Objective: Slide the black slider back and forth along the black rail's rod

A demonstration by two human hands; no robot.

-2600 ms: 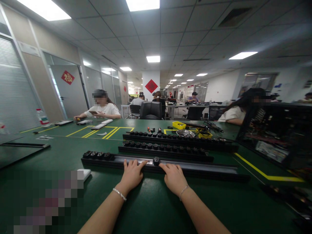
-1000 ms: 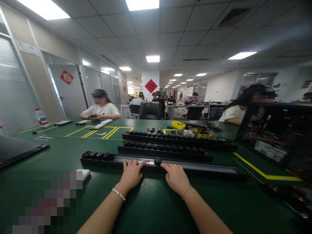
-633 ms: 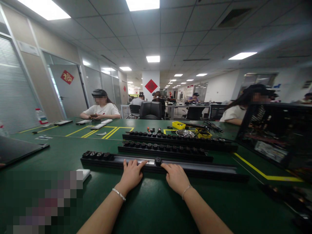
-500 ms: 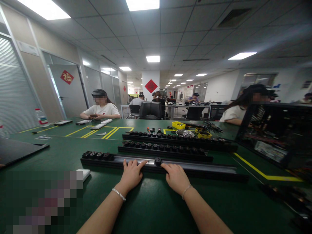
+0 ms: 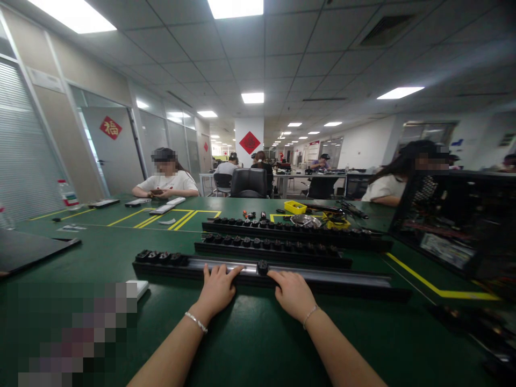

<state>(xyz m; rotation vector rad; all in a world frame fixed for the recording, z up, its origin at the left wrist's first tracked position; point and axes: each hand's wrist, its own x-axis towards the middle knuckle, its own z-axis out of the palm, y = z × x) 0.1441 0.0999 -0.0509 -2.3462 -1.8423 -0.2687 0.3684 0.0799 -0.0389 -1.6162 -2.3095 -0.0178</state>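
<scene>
A long black power track rail (image 5: 346,277) lies across the green table in front of me. Several black socket modules (image 5: 163,257) sit together at its left end, and a single socket module (image 5: 263,267) stands in the channel near the middle. My left hand (image 5: 217,287) rests on the rail left of that module, fingers spread and holding nothing. On the other side, my right hand (image 5: 296,294) stretches its index finger to the module's right edge. Its other fingers lie toward the rail, partly hidden, with no grip around the module.
Behind lie two more rails (image 5: 274,248) full of modules. Beyond them are a yellow bin (image 5: 295,207), a metal dish (image 5: 305,221) and cables. An open computer case (image 5: 451,226) stands at right. Co-workers sit across the table. A dark panel (image 5: 36,248) lies at left.
The single module has shifted slightly to the right along the rail, and my right hand with it. My left hand stays in nearly the same place.
</scene>
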